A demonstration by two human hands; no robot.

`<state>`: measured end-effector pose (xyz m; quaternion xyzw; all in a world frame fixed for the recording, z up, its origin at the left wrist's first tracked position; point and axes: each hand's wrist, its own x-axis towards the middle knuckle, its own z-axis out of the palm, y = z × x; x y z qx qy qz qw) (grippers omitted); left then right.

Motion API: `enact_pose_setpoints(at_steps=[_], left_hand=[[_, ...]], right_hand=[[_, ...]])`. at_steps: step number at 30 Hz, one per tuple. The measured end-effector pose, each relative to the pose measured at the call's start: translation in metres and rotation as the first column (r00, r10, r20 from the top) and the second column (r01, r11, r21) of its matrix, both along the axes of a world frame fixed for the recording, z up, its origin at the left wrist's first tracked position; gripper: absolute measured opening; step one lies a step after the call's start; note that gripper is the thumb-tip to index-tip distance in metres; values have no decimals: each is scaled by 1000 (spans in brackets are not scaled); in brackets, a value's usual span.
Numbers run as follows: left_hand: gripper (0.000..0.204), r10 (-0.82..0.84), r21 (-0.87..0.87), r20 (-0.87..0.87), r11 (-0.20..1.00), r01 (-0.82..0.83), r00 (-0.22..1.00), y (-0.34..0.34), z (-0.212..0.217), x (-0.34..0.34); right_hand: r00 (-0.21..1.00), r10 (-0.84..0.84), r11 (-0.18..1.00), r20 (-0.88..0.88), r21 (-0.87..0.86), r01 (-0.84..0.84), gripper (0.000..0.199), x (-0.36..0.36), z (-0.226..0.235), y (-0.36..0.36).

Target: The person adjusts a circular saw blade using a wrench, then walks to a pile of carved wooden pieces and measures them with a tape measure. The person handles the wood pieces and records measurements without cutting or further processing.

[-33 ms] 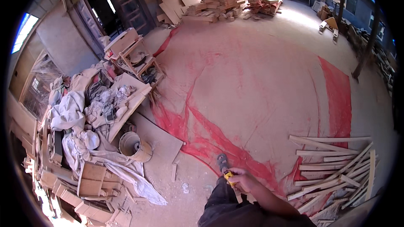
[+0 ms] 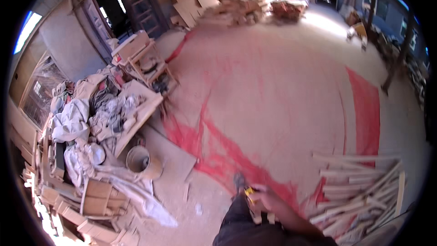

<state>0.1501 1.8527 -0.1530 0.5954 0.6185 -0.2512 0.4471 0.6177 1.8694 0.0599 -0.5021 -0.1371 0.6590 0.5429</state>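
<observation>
My right hand (image 2: pixel 262 197) is clamped around a small, bright yellow handheld object (image 2: pixel 249 192), blurred, held low before me beside my dark-trousered leg (image 2: pixel 237 214); dusty red sheeting (image 2: pixel 364 109) lies ahead, pale, thin wooden strips (image 2: pixel 364 200) pile up rightward, and a round, dusty beige bucket (image 2: pixel 154 168) stands leftward

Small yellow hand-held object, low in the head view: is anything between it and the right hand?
Nothing visible: the bare right hand has its grip directly on the small yellow object. The grey shoe appears beyond the object, up and to the left in the picture, not between them.
</observation>
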Motion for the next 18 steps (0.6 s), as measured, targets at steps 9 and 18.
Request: enact_pose_setpoints(at_steps=[9, 18], left_hand=[[24, -312, 436, 603, 900, 25, 734, 425, 188, 384], [16, -251, 162, 780, 966, 203, 573, 602, 248, 698]], right_hand=[[963, -178, 929, 200, -289, 232, 26, 203, 23, 192], [861, 161, 986, 482, -125, -114, 50, 370, 13, 440]])
